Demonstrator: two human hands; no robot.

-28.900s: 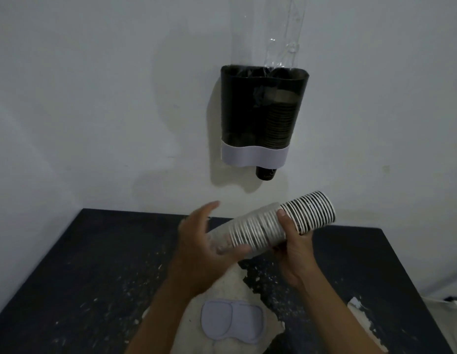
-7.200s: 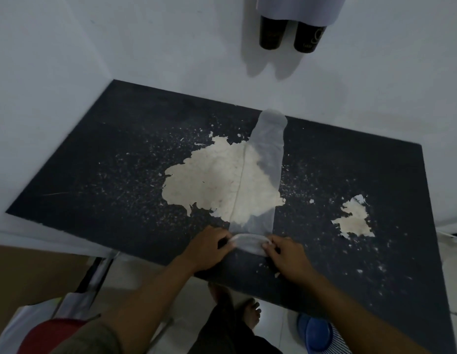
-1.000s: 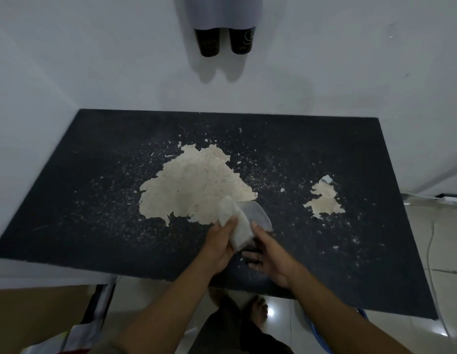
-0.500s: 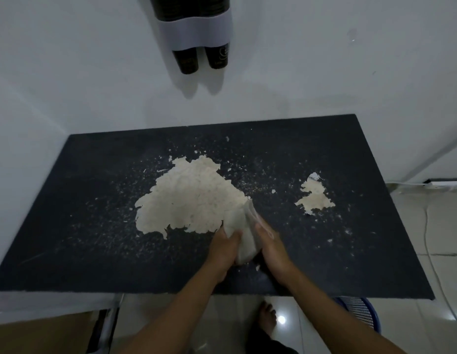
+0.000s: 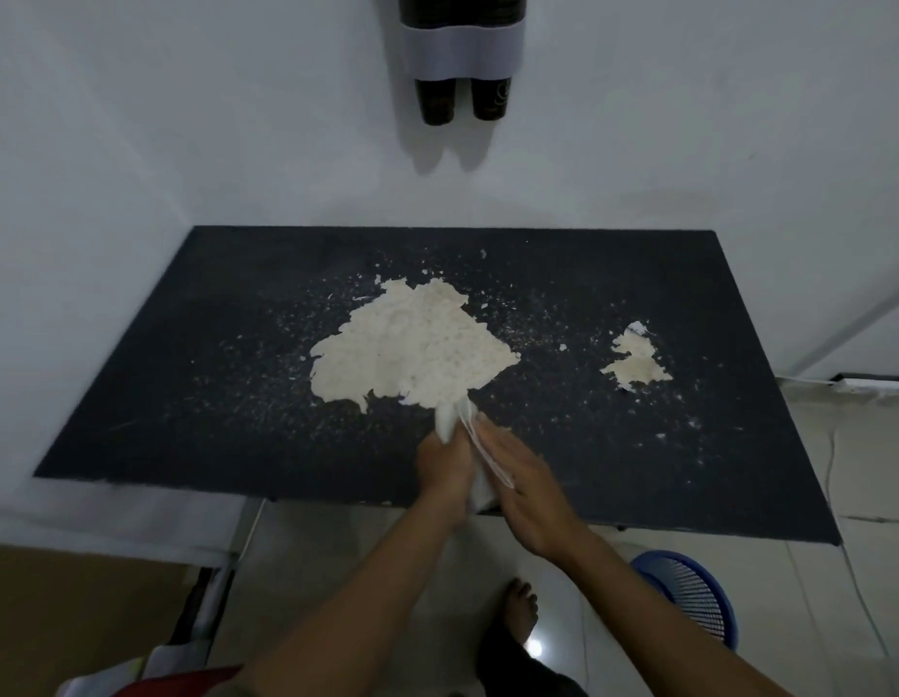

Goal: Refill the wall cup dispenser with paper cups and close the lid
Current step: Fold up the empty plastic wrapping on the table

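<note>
The wall cup dispenser (image 5: 461,47) hangs at the top centre, dark body with a pale grey band; its top and lid are out of frame. Two dark paper cups (image 5: 438,104) stick out side by side below the band. Over the near edge of the black table (image 5: 186,394), my left hand (image 5: 445,467) and my right hand (image 5: 515,470) press together around a crumpled clear plastic cup wrapper (image 5: 450,417). The wrapper's folded end pokes up between my thumbs.
The table top has a large patch of peeled cream surface (image 5: 412,354) in the middle and a smaller one (image 5: 636,362) at the right. A blue mesh basket (image 5: 694,596) stands on the tiled floor below right. My bare foot (image 5: 520,603) is under the table edge.
The wrapper has been squeezed smaller between my hands, which closed flatter against each other. The view tilted up, so more of the dispenser shows.
</note>
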